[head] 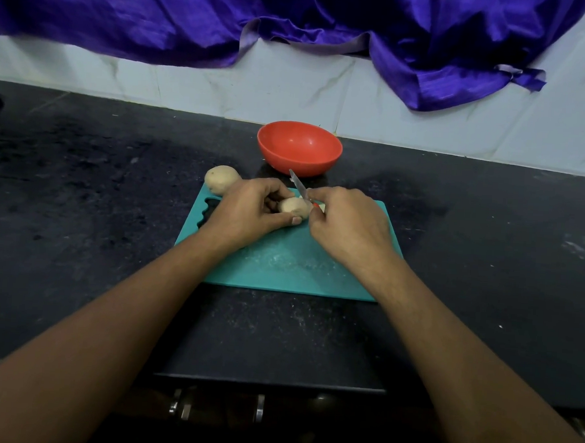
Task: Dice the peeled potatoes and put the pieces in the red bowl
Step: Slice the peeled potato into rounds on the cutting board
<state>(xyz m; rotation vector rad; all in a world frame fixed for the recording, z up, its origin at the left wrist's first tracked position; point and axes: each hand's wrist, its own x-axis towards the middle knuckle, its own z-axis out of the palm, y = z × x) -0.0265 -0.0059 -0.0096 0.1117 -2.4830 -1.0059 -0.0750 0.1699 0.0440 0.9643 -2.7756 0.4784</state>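
Steadies a small, rounded, pale-tan peeled potato [293, 207] on the far part of a flat teal plastic cutting board [282, 264] with the left hand [251, 209], fingers and thumb curled round it. Grasps a small knife [298, 185] in the right hand [348, 224], clenched over a handle that shows only a speck of red. Angles the thin, pointed metal blade up and toward the far side, its base just at the potato's right end; cannot tell whether the edge touches the flesh. Shows a second potato [221, 179], larger, smooth and oval, at the board's far-left corner, partly over the edge. Shows a wavy cut-out along the board's left side and whitish scuffs on its near half. Sets the red bowl [299, 149], glossy, round and deep, just beyond the board on a dark speckled stone counter [82, 193], near a pale veined tile wall [223, 85] hung with shiny purple cloth [295, 15] in loose folds.
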